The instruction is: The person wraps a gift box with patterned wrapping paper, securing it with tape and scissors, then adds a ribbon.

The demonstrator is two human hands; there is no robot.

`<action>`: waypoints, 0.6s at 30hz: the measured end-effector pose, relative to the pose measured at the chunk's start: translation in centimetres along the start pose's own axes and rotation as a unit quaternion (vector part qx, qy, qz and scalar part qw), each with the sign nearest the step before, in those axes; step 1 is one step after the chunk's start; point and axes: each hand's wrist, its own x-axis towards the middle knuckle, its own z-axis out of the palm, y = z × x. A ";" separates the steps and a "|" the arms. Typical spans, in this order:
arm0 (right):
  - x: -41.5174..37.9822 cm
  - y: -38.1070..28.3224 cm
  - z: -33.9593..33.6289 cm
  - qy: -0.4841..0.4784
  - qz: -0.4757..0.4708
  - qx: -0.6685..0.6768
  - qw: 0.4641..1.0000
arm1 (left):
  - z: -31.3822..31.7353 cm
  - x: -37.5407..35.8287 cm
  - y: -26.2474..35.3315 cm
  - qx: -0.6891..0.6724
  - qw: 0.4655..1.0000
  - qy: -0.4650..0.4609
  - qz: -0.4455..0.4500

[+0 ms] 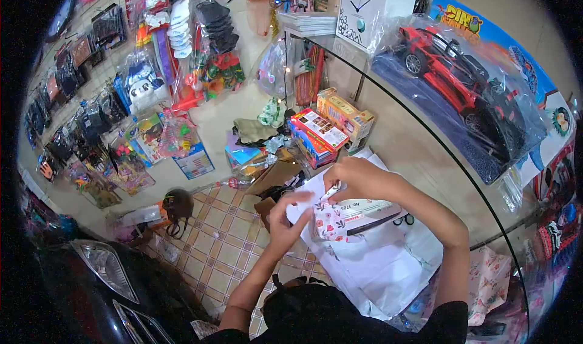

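A box marked "No. 1705" (398,208) lies on a large sheet of wrapping paper (379,271), white side up. A flap of its pink floral side (333,221) is folded over the box's left end. My right hand (358,177) reaches over the box from the far side, its fingers closed on a pale edge of the paper near that end. At the flap's left edge is my left hand (285,219), thumb and fingers apart and slightly blurred. Scissors (404,219) rest at the box's right, mostly hidden.
Behind the paper stand a red toy box (319,131) and an orange box (346,116). A glass counter edge (449,125) curves along the right, bearing a packaged red toy car (449,71). A motorbike (109,271) stands at lower left.
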 end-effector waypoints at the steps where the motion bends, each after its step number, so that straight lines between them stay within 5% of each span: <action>1: -0.1 -0.1 0.0 0.006 0.000 -0.009 1.000 | 0.4 0.8 0.7 0.076 0.996 0.042 0.007; 5: 0.1 -0.4 0.4 0.029 -0.013 -0.041 0.999 | -1.2 1.4 -1.0 0.084 0.987 -0.105 -0.092; 15: 0.1 -0.6 1.2 0.064 -0.026 -0.081 0.994 | -1.6 3.6 1.1 0.125 0.974 -0.173 -0.071; 18: 0.6 -1.1 0.8 0.012 -0.017 -0.139 0.990 | -1.8 4.1 0.9 0.163 0.967 -0.184 -0.071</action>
